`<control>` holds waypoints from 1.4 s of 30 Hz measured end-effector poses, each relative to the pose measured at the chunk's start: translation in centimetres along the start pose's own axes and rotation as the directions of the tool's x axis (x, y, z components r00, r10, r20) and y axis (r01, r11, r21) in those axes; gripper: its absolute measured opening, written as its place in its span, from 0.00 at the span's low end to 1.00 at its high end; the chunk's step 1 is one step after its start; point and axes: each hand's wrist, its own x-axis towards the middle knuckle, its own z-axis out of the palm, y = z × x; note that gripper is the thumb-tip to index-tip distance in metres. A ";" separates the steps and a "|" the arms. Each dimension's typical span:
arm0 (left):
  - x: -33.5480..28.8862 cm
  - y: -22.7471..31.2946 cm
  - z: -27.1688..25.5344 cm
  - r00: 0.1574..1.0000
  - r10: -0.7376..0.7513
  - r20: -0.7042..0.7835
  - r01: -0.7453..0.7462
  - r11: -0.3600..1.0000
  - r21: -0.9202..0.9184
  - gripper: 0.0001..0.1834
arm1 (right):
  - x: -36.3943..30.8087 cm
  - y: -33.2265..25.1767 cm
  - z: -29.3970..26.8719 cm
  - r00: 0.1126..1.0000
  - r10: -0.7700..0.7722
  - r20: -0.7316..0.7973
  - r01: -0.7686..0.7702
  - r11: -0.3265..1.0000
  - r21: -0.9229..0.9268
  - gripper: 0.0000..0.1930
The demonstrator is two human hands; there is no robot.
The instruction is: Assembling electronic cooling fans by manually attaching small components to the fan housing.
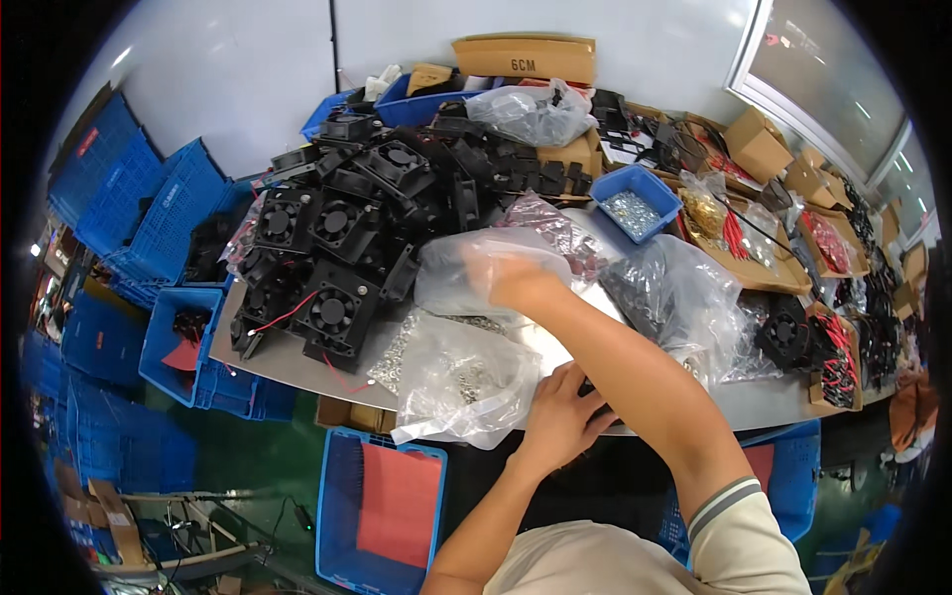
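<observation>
My right hand (501, 278) reaches across the table into a clear plastic bag (444, 283); the film and blur hide its fingers. My left hand (563, 418) is at the table's front edge, its fingers curled down over a dark object that is mostly covered. Beside that hand lies another clear bag (466, 382) with small metal parts inside. To the left rises a heap of black cooling fans (337, 312) in square frames, some trailing red wires. Behind the bag at my right hand is a crumpled silvery-pink bag (555, 233).
A small blue bin (635, 203) of screws stands at the back right, near a bag of black parts (684, 297). Cardboard boxes with red wires (838, 362) line the right side. Below the table's front edge is a blue crate (382, 511); more crates (174, 213) stack at left.
</observation>
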 end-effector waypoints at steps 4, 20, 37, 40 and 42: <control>-0.1 -0.2 -0.2 0.999 -0.014 -0.036 0.015 1.000 0.016 0.19 | -1.0 -3.0 -3.4 0.953 0.132 0.272 -0.118 0.991 -0.067 0.17; -0.2 -0.7 1.0 0.998 -0.008 -0.064 0.010 0.999 0.033 0.22 | -1.1 -2.7 -2.6 0.988 0.126 0.091 -0.136 0.984 0.113 0.15; 0.3 -0.2 1.0 0.995 -0.091 -0.028 0.087 0.991 -0.100 0.21 | -13.2 -2.4 -7.3 0.823 -0.472 -0.315 0.500 0.866 0.008 0.07; 0.7 0.5 0.5 0.996 -0.081 -0.042 0.079 0.996 -0.035 0.23 | -19.4 0.6 -9.4 0.937 -0.091 -0.339 0.245 0.860 0.447 0.09; 1.0 0.8 0.2 0.997 -0.053 -0.047 0.054 0.998 0.031 0.25 | -22.9 2.6 -8.4 0.955 0.049 -0.293 0.117 0.845 0.522 0.09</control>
